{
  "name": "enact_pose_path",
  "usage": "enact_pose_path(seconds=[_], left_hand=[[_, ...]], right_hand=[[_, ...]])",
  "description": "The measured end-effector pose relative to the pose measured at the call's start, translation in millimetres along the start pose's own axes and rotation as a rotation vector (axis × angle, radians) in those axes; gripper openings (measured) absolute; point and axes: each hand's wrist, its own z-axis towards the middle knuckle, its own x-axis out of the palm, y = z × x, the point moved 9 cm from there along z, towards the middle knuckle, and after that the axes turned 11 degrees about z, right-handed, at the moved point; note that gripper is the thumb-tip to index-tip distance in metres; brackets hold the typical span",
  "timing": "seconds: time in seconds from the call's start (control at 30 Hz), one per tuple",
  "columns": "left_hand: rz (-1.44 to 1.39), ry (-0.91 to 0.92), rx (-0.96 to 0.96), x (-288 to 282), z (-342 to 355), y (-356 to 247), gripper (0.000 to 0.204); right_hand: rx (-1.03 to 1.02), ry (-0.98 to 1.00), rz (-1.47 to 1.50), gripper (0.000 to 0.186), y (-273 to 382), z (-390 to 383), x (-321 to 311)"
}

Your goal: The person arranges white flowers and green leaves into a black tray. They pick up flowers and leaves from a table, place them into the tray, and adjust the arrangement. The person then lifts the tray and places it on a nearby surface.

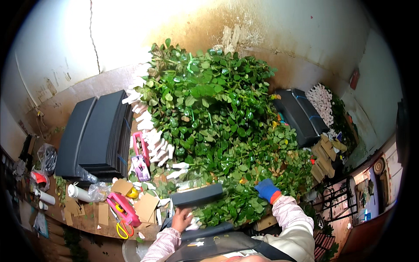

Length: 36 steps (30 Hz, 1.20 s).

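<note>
The person's left hand is bare, at the near edge of the work table, its fingers bent toward a dark grey panel. The panel lies just beyond the fingertips, tilted slightly up to the right, at the near left end of the leafy stems; whether fingers and panel touch cannot be told. White-wrapped heads lie close beside the fingers on their right, and whether the fingers grip one is unclear. The right hand, in a blue glove, rests over the stems, with leaves around its fingertips; whether those fingers close on any stem cannot be told. Yellow-and-orange scissors lie left of the left hand, well apart.
</note>
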Motion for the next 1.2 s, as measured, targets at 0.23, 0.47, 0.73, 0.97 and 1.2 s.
enact_pose_path(seconds=[0.23,0.47,0.73,0.97,1.2], left_hand=[[-0.057,0.059,-0.044,2,-2,5,0.036],[-0.067,0.056,-0.004,8,5,4,0.038],[-0.07,0.118,-0.128,8,4,7,0.037],[-0.044,0.05,0.001,6,2,7,0.037],[-0.033,0.133,-0.048,12,8,5,0.038]], right_hand=[[-0.33,-1.097,0.271,0.068,56,53,-400],[0.069,-0.859,0.175,0.052,24,252,-490],[-0.352,-1.398,0.711,0.021,-10,188,-496],[-0.206,-1.384,0.049,0.016,44,72,-434],[-0.043,-0.911,-0.134,0.049,40,142,-222]])
